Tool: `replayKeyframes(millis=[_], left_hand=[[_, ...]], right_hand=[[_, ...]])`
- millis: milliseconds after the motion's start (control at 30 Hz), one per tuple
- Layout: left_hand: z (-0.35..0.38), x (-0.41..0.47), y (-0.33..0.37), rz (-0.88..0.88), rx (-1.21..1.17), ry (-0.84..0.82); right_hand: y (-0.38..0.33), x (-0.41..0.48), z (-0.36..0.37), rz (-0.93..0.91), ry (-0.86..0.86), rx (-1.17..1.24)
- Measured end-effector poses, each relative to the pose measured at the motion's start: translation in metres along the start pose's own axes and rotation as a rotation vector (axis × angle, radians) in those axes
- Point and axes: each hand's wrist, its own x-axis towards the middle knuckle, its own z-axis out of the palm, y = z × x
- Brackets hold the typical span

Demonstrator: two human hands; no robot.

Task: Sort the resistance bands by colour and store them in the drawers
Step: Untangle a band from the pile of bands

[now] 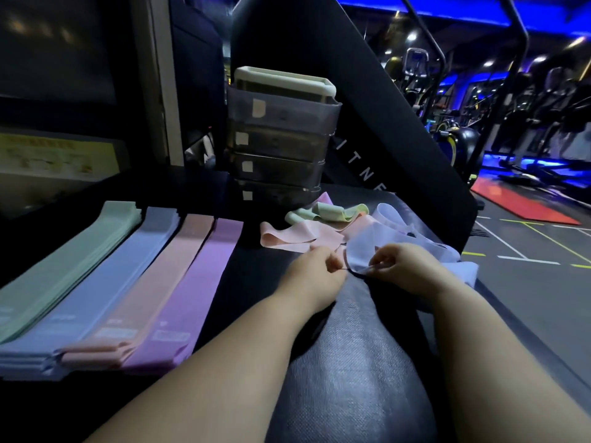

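Several flat stacks of bands lie side by side on the left: green [67, 266], blue [112, 279], pink [160, 276] and purple [198, 282]. A loose heap sits further right, with a pink band [297, 235], green bands [323, 212] and light blue bands [393, 219]. My left hand [311, 273] and my right hand [403, 270] both pinch the near edge of one light blue band [367, 247]. A smoky plastic drawer unit [281, 139] stands behind the heap; all its drawers are closed.
Everything rests on a black padded bench [351, 362]. A black machine panel [399, 123] rises behind the drawers. A gym floor [527, 251] with marked lines drops away at the right, with exercise machines beyond it.
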Motion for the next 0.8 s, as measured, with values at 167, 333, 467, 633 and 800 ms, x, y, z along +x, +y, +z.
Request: replayKeyframes(millis=[167,333,467,633,800], left_hand=[[-0.001,-0.001,-0.002,0.059,-0.298,0.026],[-0.016,-0.007,0.004,0.147,-0.508,0.081],[-0.026,-0.013,0.008,0.183,-0.639,-0.023],[-0.03,-0.016,0.008,0.226,-0.634,0.038],[-0.033,-0.009,0.011,0.112,-0.726,0.161]], right_hand=[[-0.022,-0.012,0.002,-0.104,0.171,0.334],[-0.038,-0.024,0.003,-0.263,0.025,0.855],[-0.039,-0.024,0.001,-0.307,-0.064,1.085],[-0.035,-0.023,-0.001,-0.37,-0.098,1.064],[-0.03,-0.026,-0.008,-0.315,-0.138,0.831]])
